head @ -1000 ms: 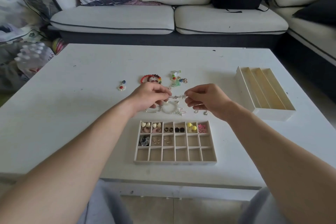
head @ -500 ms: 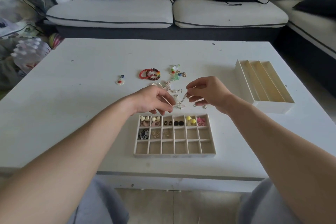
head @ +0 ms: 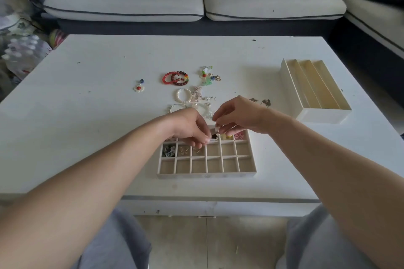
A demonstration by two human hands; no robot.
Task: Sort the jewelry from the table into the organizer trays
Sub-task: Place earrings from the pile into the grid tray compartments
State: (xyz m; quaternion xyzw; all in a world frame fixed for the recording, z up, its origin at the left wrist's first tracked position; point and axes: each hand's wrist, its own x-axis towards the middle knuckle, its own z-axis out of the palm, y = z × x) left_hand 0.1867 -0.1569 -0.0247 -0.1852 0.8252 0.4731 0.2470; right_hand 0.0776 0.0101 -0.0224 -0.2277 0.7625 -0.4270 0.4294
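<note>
At the centre of the frame, a person's left hand [head: 188,125] and right hand [head: 238,116] meet over the top row of a compartment tray [head: 206,174] on the white tabletop [head: 98,116]. The left hand's curled fingers pinch a small silvery piece [head: 212,139]. The right hand pinches a tiny pale piece [head: 217,130] just above it. Red bead bracelets [head: 176,78], a pearl bracelet [head: 184,95] and a flower pendant [head: 138,88] lie loose above the tray. A slotted tray [head: 323,114] sits at right.
</note>
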